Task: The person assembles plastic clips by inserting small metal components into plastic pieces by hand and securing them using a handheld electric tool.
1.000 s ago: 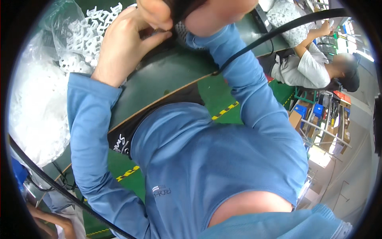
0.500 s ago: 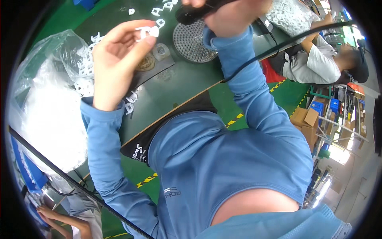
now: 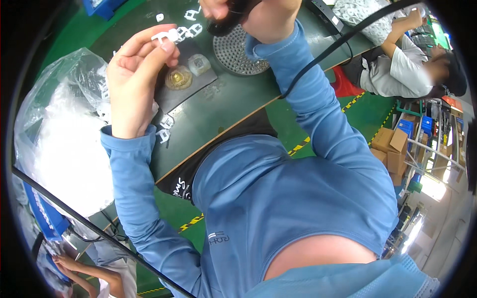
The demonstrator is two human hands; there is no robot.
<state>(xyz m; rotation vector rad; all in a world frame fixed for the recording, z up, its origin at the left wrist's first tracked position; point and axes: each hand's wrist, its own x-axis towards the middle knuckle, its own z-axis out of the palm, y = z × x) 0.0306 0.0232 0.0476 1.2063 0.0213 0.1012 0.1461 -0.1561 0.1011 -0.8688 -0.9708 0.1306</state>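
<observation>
My left hand (image 3: pixel 136 72) pinches a small white plastic part (image 3: pixel 161 37) between thumb and fingertips, above the green worktable. My right hand (image 3: pixel 271 22) is wrapped round a black handheld tool (image 3: pixel 231 20), partly cut off by the upper edge of the picture. Its exact kind cannot be told. Below that tool lies a round grey tray (image 3: pixel 233 49) dotted with rows of small studs or holes, with tiny metal pieces near its right side. Close to my left hand, a dark mat (image 3: pixel 181 92) bears a yellowish round block (image 3: pixel 178 78) and a clear block (image 3: pixel 198 64).
A clear bag of white parts (image 3: pixel 64 144) bulges at the left. More loose white parts (image 3: pixel 164 130) lie near the table's front edge. A black cable (image 3: pixel 343 42) crosses in front of my right forearm. Co-workers (image 3: pixel 397 64) sit at the right and lower left.
The whole view has shifted a little. Both hands appear slightly farther left, my right hand also higher. The white part stays in my left fingers, the black tool in my right hand.
</observation>
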